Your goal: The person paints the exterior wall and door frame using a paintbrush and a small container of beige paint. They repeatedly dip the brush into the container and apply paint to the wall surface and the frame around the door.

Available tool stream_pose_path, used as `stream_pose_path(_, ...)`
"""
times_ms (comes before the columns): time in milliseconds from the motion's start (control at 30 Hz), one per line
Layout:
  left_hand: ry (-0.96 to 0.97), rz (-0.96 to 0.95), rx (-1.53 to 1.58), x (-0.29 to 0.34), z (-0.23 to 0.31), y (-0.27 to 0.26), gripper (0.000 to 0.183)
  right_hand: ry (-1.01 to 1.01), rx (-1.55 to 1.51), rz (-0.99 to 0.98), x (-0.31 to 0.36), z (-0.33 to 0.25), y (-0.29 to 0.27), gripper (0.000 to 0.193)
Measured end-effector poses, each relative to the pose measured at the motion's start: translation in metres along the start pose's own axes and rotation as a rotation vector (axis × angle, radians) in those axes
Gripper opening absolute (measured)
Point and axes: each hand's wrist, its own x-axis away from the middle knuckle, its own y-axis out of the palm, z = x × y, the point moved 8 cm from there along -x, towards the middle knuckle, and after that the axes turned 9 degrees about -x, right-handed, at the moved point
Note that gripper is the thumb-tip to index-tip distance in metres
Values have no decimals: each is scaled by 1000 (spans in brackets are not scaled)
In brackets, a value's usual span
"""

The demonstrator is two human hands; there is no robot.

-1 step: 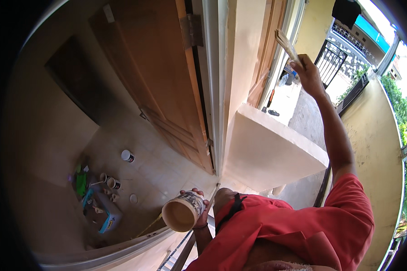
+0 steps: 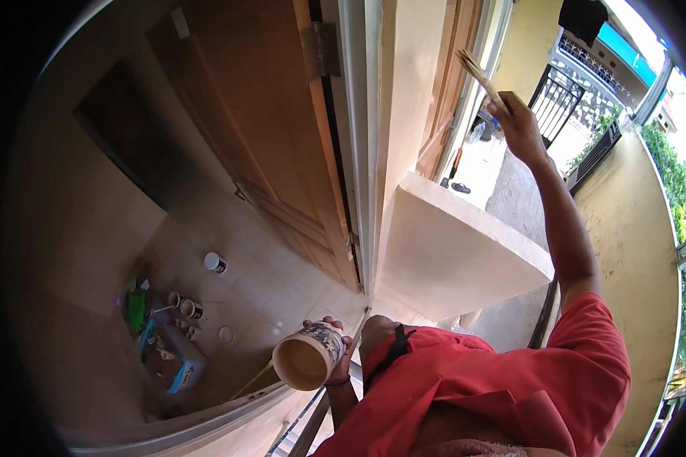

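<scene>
My right hand (image 2: 520,126) is raised at the upper right, its fingers closed round the handle of a flat paintbrush (image 2: 480,79). The brush tilts up and to the left, its bristle end in front of the wooden door at the back and apart from the pale wall edge, as far as I can judge. Low in the middle, my left hand (image 2: 346,364) wraps round a paint tub (image 2: 332,341) with a dark printed pattern outside and a tan inside. The tub leans so that its mouth faces me; how much paint it holds is hard to tell.
An open brown door (image 2: 267,129) stands in a white frame (image 2: 363,152). A low cream partition (image 2: 457,251) juts out at right. On the tiled floor lie a white tub (image 2: 216,263), several smaller containers and a blue-edged box (image 2: 179,365). A ladder (image 2: 301,419) shows below me.
The brush has swung slightly to the left, with a small turn of my right hand. My left hand and the tub hold nearly the same place.
</scene>
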Motion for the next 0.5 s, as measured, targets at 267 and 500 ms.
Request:
stream_pose_path(267, 15, -14, 37, -6, 1, -4, 53, -623, 251, 72, -74, -117, -4, 50)
stream_pose_path(500, 25, 2, 45, -3, -2, -8, 53, -623, 265, -64, -156, -166, 6, 62)
